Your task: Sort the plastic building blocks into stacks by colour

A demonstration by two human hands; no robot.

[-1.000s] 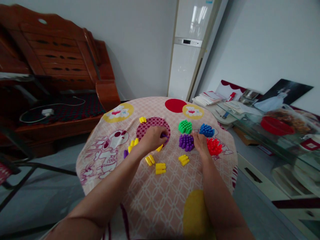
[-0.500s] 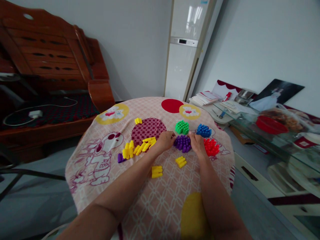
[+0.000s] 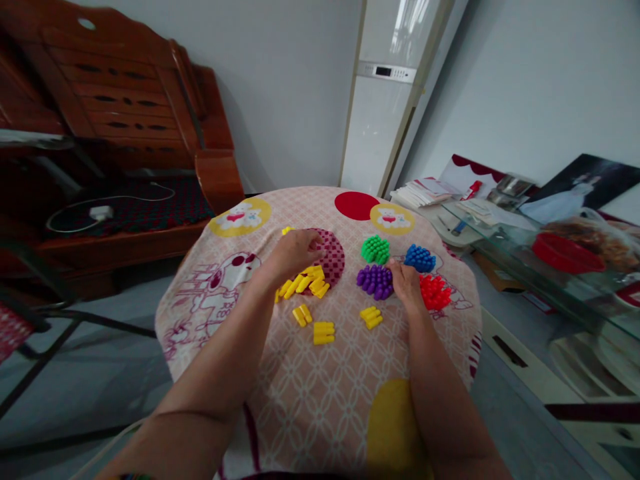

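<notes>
My left hand (image 3: 297,251) hovers over the left part of the table, above a loose pile of yellow pegs (image 3: 306,281). Its fingers are drawn together, and whatever they may hold is hidden. My right hand (image 3: 406,283) rests on the cloth with fingers extended, against the right side of a cluster of upright purple pegs (image 3: 375,282). Behind the purple cluster stands a green cluster (image 3: 375,249). A blue cluster (image 3: 420,258) and a red cluster (image 3: 435,293) lie beside my right hand. Small yellow groups (image 3: 324,333) lie nearer to me.
A patterned cloth (image 3: 320,400) covers the round table. At right is a glass-topped cabinet (image 3: 505,240) with papers, a red bowl (image 3: 567,252) and bags. A wooden bench (image 3: 125,133) and a tall white air conditioner (image 3: 377,127) stand behind.
My left hand has moved left from the purple cluster to above the yellow pegs. My right hand stays beside the purple cluster. The view has shifted slightly.
</notes>
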